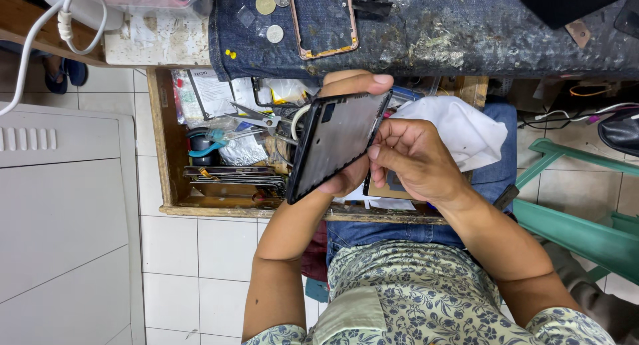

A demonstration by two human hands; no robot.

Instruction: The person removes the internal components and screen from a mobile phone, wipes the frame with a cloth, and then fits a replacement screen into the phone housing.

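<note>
While the left hand point(346, 129) grips the black phone frame point(336, 142) from behind, thumb over its top edge, the right hand point(413, 160) pinches the frame's right edge. Frame sits tilted above the open drawer point(170, 159), just below the denim-covered tabletop point(466, 32); white cloth point(459, 129) right of it.

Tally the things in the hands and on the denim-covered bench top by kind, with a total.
Black phone frame, held by the left hand and touched by the right hand: 1
Copper-edged phone frame on the denim: 1
Coins: 3
Yellow pins: 2
Total: 7
</note>
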